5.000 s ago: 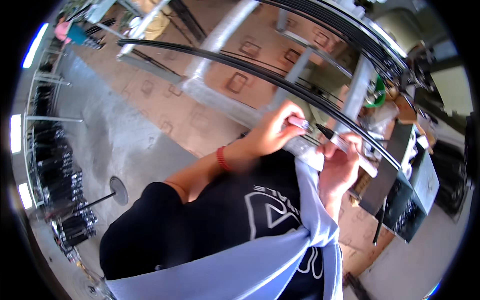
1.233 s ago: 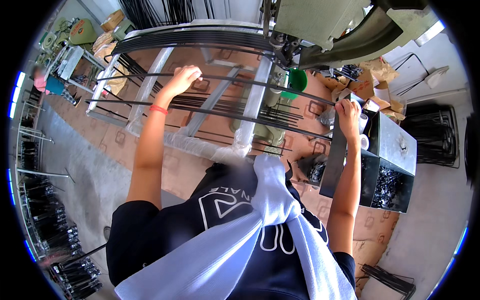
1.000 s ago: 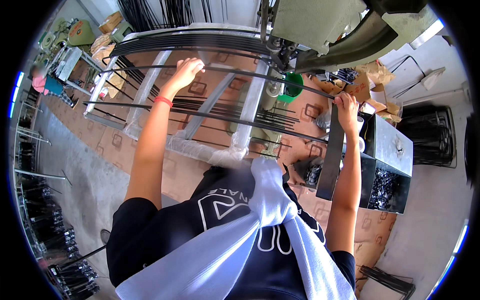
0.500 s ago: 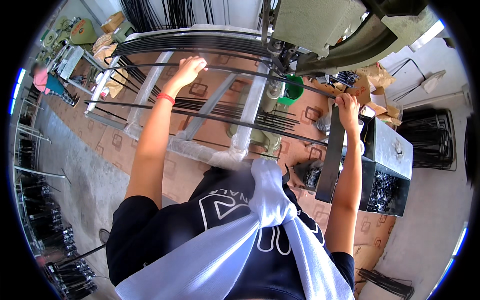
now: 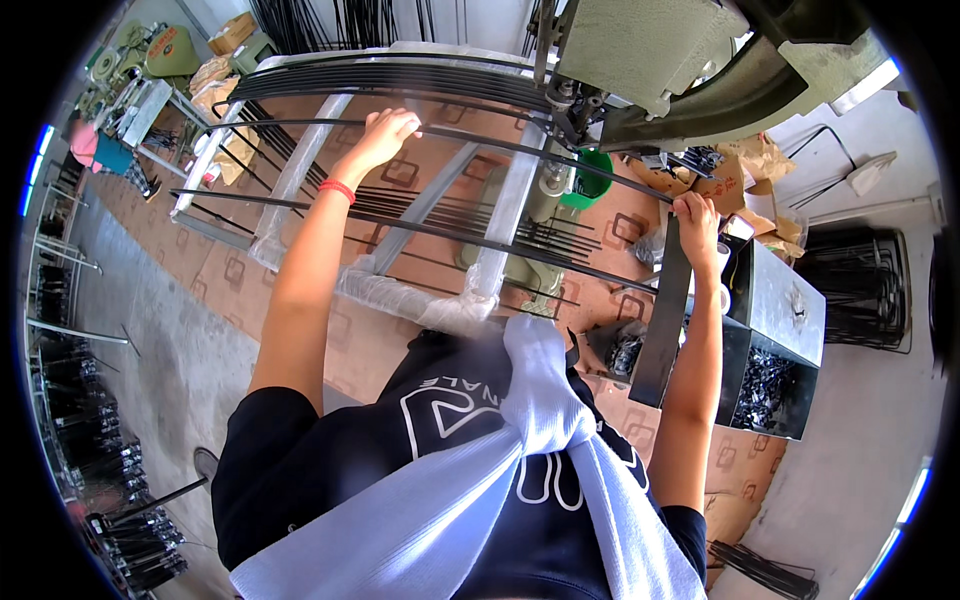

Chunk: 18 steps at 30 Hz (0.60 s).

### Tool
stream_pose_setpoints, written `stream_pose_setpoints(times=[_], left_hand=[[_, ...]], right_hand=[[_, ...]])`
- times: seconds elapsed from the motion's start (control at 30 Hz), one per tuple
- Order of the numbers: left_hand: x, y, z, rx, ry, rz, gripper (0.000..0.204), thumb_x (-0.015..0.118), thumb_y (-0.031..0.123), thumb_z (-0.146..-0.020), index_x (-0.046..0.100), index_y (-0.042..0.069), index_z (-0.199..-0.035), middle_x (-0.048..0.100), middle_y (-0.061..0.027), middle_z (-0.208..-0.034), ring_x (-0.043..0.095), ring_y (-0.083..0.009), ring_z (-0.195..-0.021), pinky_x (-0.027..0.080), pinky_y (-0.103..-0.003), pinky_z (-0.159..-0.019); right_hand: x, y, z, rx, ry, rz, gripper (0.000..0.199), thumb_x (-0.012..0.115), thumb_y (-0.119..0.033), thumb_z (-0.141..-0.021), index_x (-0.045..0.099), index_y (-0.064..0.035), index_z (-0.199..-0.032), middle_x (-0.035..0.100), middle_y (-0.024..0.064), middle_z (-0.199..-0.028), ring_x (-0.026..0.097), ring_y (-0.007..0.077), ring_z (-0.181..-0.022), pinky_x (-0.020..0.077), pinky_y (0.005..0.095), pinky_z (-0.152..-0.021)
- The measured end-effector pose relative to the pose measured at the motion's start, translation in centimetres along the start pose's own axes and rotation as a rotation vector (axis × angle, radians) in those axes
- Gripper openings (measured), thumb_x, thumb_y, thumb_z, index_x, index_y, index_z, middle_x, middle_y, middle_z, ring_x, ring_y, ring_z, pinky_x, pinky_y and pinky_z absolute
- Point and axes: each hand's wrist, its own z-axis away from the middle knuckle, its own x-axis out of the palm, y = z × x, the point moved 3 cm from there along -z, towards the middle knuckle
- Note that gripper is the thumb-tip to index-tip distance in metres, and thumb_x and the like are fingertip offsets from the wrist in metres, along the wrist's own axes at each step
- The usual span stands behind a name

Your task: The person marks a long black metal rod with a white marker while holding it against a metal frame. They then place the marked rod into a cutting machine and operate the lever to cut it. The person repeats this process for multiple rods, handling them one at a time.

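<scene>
One metal rack (image 5: 512, 200): grey, partly wrapped in clear film, across the upper middle of the frame; a row of black rods (image 5: 400, 78) lies along its far side.
Green-grey machine (image 5: 630, 55): upper right of the frame, near the rack's right end.
Pale blue cloth (image 5: 548, 400): knotted over the person's black shirt, lower middle.
Steel box (image 5: 790, 290): right of the frame, with small dark pieces (image 5: 765, 390) in its lower compartment.
Upper rod (image 5: 470, 137): long, thin, black, slanting from upper left down to the right hand.
Lower rod (image 5: 420, 226): black, below the upper one, ending just left of the right forearm.
Green bucket (image 5: 590, 180): right of centre, behind the upper rod.
Right hand (image 5: 696, 222): fingers pinched together on the upper rod's right end.
Left hand (image 5: 383, 140): at the upper rod, fingers bent; whether they grip it, I cannot tell.
Red bracelet (image 5: 338, 190): around the left wrist.
</scene>
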Motion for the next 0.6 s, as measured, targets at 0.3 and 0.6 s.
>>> stream_pose_setpoints(times=[0.3, 0.6], left_hand=[[0.4, -0.1, 0.3, 0.008, 0.011, 0.038, 0.025, 0.038, 0.024, -0.093, 0.055, 0.008, -0.084, 0.055, -0.0022, -0.081, 0.05, -0.0228, -0.089, 0.031, -0.038, -0.085], [2.0, -1.3, -0.6, 0.113, 0.092, 0.187, 0.022, 0.045, 0.017, -0.09, 0.06, 0.002, -0.088, 0.059, -0.0094, -0.085, 0.056, -0.0258, -0.088, 0.042, -0.036, -0.08]], right_hand=[[0.3, -0.7, 0.5, 0.036, 0.018, -0.005, 0.016, 0.05, -0.019, -0.083, 0.057, -0.0055, -0.079, 0.057, 0.0092, -0.078, 0.051, 0.03, -0.08, 0.038, 0.0407, -0.073], [0.6, 0.6, 1.3, 0.04, -0.021, -0.106, 0.017, 0.053, -0.019, -0.082, 0.058, -0.0033, -0.082, 0.056, 0.0115, -0.082, 0.05, 0.0335, -0.082, 0.0393, 0.0423, -0.074]])
